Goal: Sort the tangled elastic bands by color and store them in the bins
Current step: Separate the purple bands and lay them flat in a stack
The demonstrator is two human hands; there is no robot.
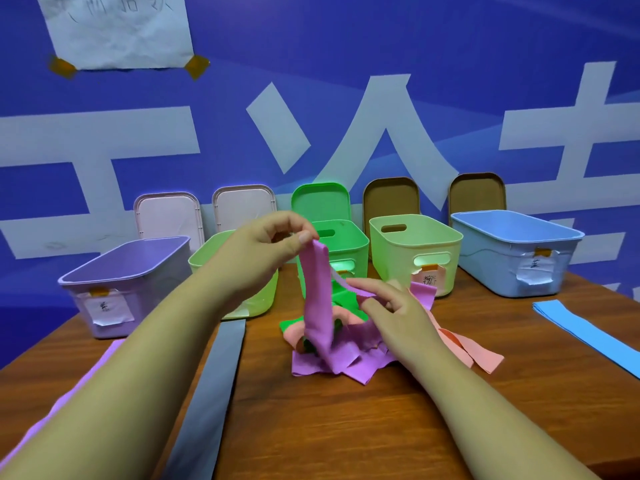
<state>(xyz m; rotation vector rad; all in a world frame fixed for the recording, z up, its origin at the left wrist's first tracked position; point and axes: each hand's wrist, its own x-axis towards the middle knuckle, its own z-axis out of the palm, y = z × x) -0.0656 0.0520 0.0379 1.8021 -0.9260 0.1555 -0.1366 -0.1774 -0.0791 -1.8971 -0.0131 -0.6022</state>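
Observation:
A tangle of flat elastic bands (341, 355), purple, pink and green, lies mid-table. My left hand (273, 244) pinches the top of a purple band (317, 299) and holds it lifted out of the pile. My right hand (391, 310) pinches another part of a purple band over the pile. Five open bins stand in a row behind: purple (117, 271), light green (207, 258), green (356, 244), yellow-green (415, 244), blue (512, 237).
A grey band (214, 386) and a lilac band (79, 393) lie flat at the left of the wooden table (346, 427). A blue band (585, 334) lies at the right. Bin lids lean on the blue wall behind.

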